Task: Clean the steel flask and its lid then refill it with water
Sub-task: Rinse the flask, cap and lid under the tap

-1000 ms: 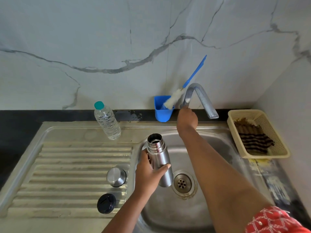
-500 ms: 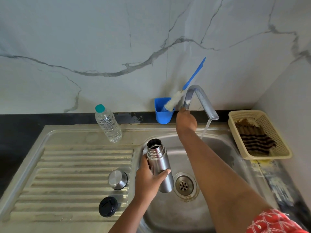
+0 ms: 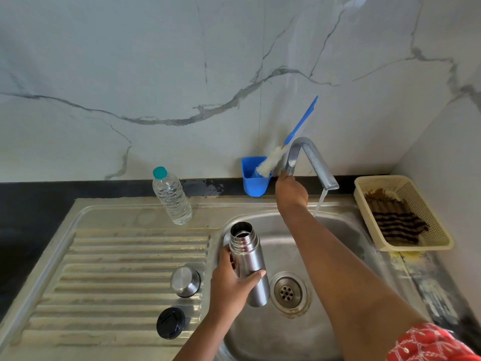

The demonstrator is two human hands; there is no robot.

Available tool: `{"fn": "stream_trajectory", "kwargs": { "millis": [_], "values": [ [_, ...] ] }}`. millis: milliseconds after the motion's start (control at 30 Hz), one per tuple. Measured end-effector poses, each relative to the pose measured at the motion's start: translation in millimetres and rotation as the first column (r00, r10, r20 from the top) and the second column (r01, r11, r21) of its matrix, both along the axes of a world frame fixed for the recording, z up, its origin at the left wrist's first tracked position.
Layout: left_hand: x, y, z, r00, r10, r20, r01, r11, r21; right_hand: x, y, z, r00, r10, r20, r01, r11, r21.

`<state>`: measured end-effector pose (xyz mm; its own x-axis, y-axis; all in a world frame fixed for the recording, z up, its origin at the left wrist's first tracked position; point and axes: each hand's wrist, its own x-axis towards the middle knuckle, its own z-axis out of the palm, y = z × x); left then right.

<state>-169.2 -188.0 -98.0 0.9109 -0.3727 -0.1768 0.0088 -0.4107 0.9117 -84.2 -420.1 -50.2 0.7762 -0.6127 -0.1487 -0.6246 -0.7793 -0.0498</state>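
Observation:
My left hand grips the steel flask by its body, holding it upright and open-mouthed over the left side of the sink basin. My right hand reaches to the base of the steel tap, its fingers curled round the tap's handle there. A thin stream of water falls from the spout into the basin, to the right of the flask. The steel cup lid and the black stopper lie on the ribbed drainboard.
A clear water bottle with a teal cap stands at the drainboard's back. A blue cup holds a bottle brush against the marble wall. A cream basket with a striped cloth sits right of the sink. The drain lies beside the flask.
Water has begun running from the tap while my right hand stayed at its base. The flask in my left hand has hardly moved.

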Motion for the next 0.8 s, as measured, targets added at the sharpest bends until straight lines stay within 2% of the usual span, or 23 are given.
{"fn": "stream_trajectory", "kwargs": {
  "millis": [333,633,733,800],
  "values": [
    [-6.6,7.0,2.3,1.000,0.012,0.015,-0.012,1.000,-0.020,-1.6,1.3,0.8,0.999,-0.016,0.031,0.015,0.999,0.030],
    [-11.5,8.3,2.5,1.000,0.013,-0.007,-0.013,1.000,-0.013,-9.6,10.0,0.7,0.994,-0.095,0.054,0.090,0.993,0.076],
    [-11.3,6.5,0.4,1.000,0.013,-0.028,-0.013,1.000,0.001,-32.6,24.2,-7.0,0.999,-0.023,0.025,0.022,0.999,0.024],
    [-9.0,1.9,-1.9,0.999,0.004,-0.036,-0.003,1.000,0.017,-57.1,34.4,-16.6,0.999,0.039,0.002,-0.039,0.997,0.061]
  ]
}}
